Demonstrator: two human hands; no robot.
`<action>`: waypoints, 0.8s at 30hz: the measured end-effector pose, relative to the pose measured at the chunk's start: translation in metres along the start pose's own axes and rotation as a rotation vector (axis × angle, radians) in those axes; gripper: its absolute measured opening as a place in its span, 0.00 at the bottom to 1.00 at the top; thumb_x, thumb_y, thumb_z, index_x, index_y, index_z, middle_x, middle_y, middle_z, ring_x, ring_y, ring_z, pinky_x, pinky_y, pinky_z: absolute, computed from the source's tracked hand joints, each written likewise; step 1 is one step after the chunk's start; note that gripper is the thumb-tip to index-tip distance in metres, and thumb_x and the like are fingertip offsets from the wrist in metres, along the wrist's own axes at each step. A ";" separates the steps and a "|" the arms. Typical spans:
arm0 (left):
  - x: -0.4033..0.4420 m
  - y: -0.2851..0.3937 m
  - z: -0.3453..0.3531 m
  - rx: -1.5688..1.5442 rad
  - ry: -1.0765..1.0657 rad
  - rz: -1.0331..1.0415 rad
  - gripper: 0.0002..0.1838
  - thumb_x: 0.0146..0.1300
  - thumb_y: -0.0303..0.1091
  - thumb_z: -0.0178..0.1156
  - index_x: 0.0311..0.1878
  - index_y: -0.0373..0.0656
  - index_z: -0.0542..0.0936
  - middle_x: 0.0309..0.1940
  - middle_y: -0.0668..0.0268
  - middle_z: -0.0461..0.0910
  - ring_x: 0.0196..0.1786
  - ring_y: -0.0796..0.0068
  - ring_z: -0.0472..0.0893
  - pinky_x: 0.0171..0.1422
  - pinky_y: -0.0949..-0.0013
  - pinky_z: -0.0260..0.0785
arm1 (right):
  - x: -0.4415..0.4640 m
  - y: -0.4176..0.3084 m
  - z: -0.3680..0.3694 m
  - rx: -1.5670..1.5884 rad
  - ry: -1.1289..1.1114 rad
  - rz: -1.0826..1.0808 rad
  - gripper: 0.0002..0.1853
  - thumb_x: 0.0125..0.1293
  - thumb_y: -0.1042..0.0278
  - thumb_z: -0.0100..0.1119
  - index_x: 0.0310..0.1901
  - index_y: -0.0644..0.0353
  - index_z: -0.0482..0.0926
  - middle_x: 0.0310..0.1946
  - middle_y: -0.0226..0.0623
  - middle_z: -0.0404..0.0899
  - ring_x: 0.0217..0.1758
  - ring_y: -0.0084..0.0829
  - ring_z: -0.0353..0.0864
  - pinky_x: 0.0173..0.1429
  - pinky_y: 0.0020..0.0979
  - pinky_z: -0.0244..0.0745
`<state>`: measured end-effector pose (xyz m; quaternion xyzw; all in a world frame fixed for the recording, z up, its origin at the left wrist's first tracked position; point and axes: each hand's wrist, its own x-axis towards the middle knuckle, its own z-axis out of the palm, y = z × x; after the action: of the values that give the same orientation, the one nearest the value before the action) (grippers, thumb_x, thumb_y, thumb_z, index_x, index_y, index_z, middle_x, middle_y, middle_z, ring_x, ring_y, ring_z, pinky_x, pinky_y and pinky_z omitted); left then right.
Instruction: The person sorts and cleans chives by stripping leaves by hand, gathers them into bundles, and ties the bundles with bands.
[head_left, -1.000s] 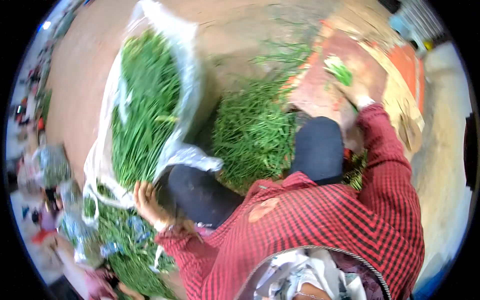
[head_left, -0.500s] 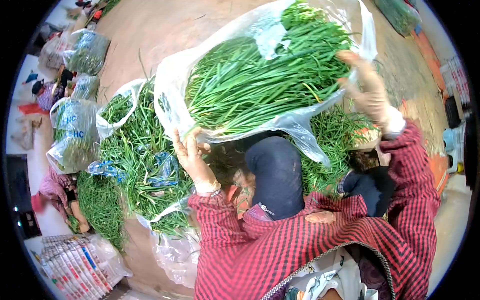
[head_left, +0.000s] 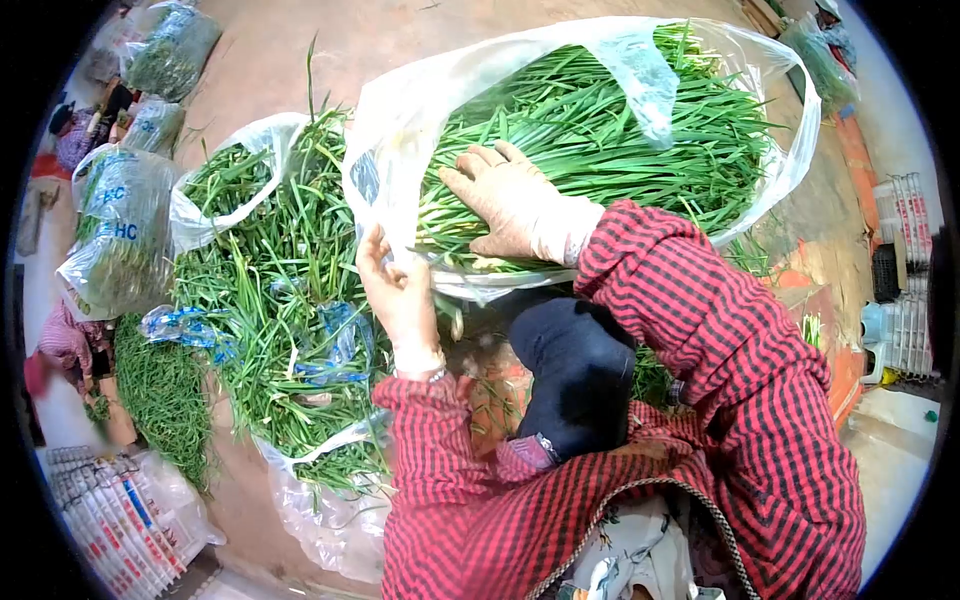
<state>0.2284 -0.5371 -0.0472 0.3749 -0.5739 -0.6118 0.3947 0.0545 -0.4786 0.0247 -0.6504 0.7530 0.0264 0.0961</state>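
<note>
L grip [head_left: 402, 312] curled at rim of plastic bag [head_left: 400, 125], can't tell if grasping; R grip [head_left: 512, 208] spread flat on green stalks [head_left: 620, 178] w/in.

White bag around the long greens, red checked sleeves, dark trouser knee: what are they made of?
White bag: likely thin plastic film, slightly glossy; creased, with a see-through flap.
Red checked sleeves: matt fabric, soft folds; fibre unclear.
Dark trouser knee: probably matt cloth, draping smoothly; weave too fine to tell.

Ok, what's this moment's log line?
right hand: spread on chive-like greens | left hand: at edge of translucent bag | greens: inside bag
</note>
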 end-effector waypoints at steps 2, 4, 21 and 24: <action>-0.012 -0.002 -0.001 -0.061 0.041 0.027 0.33 0.56 0.16 0.56 0.67 0.37 0.64 0.61 0.58 0.68 0.57 0.72 0.73 0.61 0.69 0.68 | 0.003 -0.011 -0.003 0.017 -0.138 0.024 0.46 0.50 0.53 0.68 0.69 0.62 0.60 0.70 0.50 0.61 0.77 0.43 0.54 0.76 0.53 0.48; -0.019 0.002 0.008 -0.133 0.061 0.031 0.32 0.56 0.16 0.56 0.67 0.37 0.65 0.62 0.59 0.68 0.56 0.72 0.73 0.61 0.70 0.67 | 0.004 -0.020 0.010 -0.211 -0.015 0.034 0.42 0.51 0.58 0.66 0.69 0.61 0.62 0.69 0.47 0.61 0.77 0.43 0.53 0.74 0.60 0.48; -0.029 -0.037 -0.007 -0.232 0.082 -0.053 0.29 0.57 0.18 0.62 0.63 0.37 0.67 0.53 0.63 0.72 0.43 0.80 0.74 0.48 0.78 0.69 | -0.026 0.045 -0.023 0.140 0.050 0.107 0.32 0.48 0.58 0.68 0.55 0.63 0.73 0.48 0.50 0.78 0.53 0.47 0.80 0.57 0.41 0.76; -0.043 -0.034 -0.009 -0.087 0.115 -0.150 0.17 0.68 0.37 0.60 0.55 0.42 0.72 0.44 0.68 0.74 0.38 0.83 0.74 0.39 0.76 0.72 | -0.037 0.038 -0.014 0.177 -0.010 -0.057 0.47 0.45 0.49 0.72 0.66 0.61 0.65 0.54 0.50 0.76 0.58 0.48 0.76 0.66 0.43 0.67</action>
<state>0.2525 -0.5005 -0.0811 0.4339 -0.4936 -0.6412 0.3960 0.0205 -0.4393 0.0420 -0.6605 0.7331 -0.0397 0.1573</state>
